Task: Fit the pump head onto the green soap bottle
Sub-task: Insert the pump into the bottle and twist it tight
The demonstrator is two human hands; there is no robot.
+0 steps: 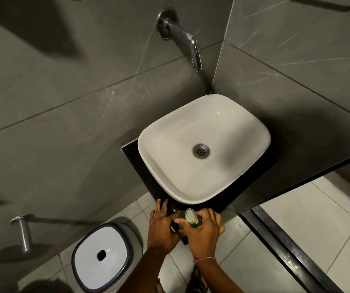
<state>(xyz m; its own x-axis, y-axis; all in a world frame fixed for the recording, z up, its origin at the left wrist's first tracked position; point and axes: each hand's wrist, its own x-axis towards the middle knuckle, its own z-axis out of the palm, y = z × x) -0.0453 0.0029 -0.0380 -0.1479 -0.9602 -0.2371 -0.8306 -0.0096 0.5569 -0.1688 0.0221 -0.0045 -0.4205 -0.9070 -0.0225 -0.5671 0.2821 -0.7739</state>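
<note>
Lower centre: green soap bottle (193,223) on black tabletop (131,159) edge below sink (203,144). Right hand (201,231) wrapped around bottle, white pump head (191,215) on top. Left hand (162,226) steadies bottle's left side, fingers extended.

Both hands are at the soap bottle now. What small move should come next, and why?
Probably twist the pump head down with the right hand, while the left hand steadies the green soap bottle. The white head already sits on top of it.

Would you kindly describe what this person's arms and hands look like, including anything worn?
Both forearms are bare, with no sleeves in view. The right hand has a thin, pale string bracelet with a small pink bead at the wrist. The left hand wears nothing visible.
</note>
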